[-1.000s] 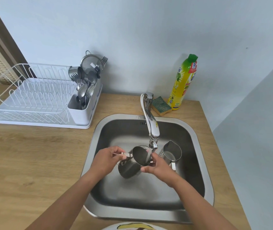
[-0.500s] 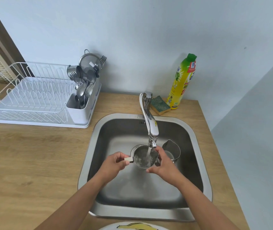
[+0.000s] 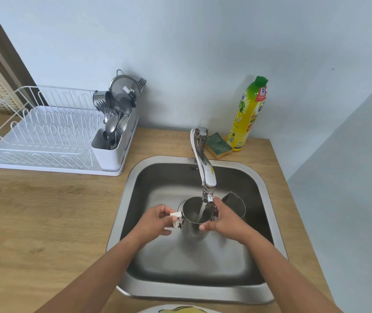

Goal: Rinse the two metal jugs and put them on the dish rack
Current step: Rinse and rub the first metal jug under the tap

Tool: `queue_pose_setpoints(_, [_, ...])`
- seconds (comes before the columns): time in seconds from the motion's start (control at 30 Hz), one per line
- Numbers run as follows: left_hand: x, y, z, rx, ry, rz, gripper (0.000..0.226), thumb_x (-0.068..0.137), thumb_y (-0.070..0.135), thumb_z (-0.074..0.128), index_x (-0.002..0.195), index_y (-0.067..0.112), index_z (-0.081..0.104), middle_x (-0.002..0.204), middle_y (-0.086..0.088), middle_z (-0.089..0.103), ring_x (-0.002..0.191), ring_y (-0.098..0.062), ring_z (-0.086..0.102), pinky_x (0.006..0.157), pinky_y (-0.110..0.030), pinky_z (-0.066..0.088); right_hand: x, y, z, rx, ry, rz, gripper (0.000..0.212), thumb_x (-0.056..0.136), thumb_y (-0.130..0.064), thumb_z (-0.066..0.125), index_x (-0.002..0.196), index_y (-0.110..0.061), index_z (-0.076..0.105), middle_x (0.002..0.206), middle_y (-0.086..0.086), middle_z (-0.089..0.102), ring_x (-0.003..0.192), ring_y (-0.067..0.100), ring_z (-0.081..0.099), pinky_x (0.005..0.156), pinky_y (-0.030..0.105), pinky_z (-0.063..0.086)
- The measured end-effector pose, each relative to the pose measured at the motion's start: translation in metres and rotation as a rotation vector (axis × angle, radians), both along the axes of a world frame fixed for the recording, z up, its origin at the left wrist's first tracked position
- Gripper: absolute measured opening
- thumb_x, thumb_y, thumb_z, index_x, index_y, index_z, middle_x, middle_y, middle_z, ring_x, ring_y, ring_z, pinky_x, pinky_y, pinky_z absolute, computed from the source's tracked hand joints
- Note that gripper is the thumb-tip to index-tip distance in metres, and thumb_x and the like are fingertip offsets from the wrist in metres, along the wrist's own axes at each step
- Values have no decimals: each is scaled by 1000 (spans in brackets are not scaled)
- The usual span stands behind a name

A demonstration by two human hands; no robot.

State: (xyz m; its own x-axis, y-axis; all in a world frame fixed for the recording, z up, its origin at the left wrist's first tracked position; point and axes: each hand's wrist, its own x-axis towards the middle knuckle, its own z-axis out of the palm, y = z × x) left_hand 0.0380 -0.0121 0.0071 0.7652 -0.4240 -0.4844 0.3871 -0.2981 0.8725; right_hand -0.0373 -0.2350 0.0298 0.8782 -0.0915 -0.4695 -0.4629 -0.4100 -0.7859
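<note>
Wooden desk [image 3: 45, 222] all round, steel sink [image 3: 191, 293] set in it, white dish rack [image 3: 45, 141] away at far left. Tap [image 3: 206, 175] running straight into the first jug [image 3: 191, 211], held over the basin: left hand [image 3: 155, 222] fingers pinch its handle, right hand [image 3: 228, 222] fingers wrap its side. Second jug [image 3: 237, 205] stands in the sink, just behind the right hand.

Bottle [image 3: 247, 116], red band: a small round blue-and-white emblem, its lettering too small to read.
Bottle, front label: large blue letters cut off by the bottle's curve, not legible as a word. Below them, smaller letters appear to start "Pi", and the rest is blurred.
Bottle, lower label: fine print, unreadable.
</note>
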Motion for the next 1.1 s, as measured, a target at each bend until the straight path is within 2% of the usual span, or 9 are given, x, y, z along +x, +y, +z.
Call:
queue_pose_setpoints(0.1, [-4,-5,-1,3,0,-21,6,90,5,66,91,10,64,86,-6,69,79,-19,67,71,-33,58,-2,-6,1,-10,11,-27,81,70,-13,84,138,-30,43,116,-7,68,107,13,64,100,30,48])
queue_pose_setpoints(0.2, [-3,-5,-4,3,-16,35,7,89,4,67,90,10,64,93,-10,68,86,-19,65,70,-30,59,-3,2,0,-4,2,-43,84,73,-9,82,139,-34,38,122,-5,62,112,15,61,101,32,48])
queue_pose_setpoints(0.33, [-7,-3,-2,10,11,-21,11,91,9,66,101,4,64,90,-9,70,72,-13,69,65,-28,59,-1,-3,-3,12,47,-12,91,58,-33,88,137,-34,43,121,-6,67,114,16,63,106,40,47])
queue_pose_setpoints(0.4, [-9,-6,-1,15,-1,-24,13,92,10,66,103,3,64,89,-8,71,66,-11,69,65,-28,59,-4,-4,-2,32,38,-50,83,63,-25,86,137,-29,46,119,-6,69,112,14,64,106,39,47])
queue_pose_setpoints(0.5, [-7,-6,-3,-13,-10,31,5,93,9,64,97,9,64,94,-12,70,78,-16,67,69,-32,59,-6,3,-4,41,7,-84,80,70,-13,83,138,-27,43,119,-5,66,112,15,63,105,36,47])
queue_pose_setpoints(0.67, [-7,-3,-3,15,13,-11,13,92,12,65,104,5,64,102,-15,74,71,-19,66,64,-33,59,-2,-1,-7,50,25,-59,95,52,-45,85,137,-28,47,120,-7,68,112,13,64,106,39,47])
queue_pose_setpoints(0.8, [-8,-7,-6,24,-12,36,11,93,12,63,103,6,64,103,-16,73,75,-18,66,68,-35,60,-6,2,-7,53,-4,-106,77,70,-19,85,136,-24,46,118,-8,67,111,12,64,105,34,47])
queue_pose_setpoints(0.97, [-4,-8,-8,52,1,-20,11,92,13,64,102,8,64,104,-15,74,72,-21,66,66,-36,60,-2,-4,-9,72,9,-104,78,68,-25,85,136,-24,48,120,-5,68,114,14,63,107,39,46])
queue_pose_setpoints(1.1, [-4,-9,-9,69,-4,14,10,92,14,64,101,10,65,104,-16,73,74,-21,65,63,-35,60,-2,0,-13,77,-14,-146,71,74,-14,83,136,-23,49,121,-5,67,115,13,62,107,35,45])
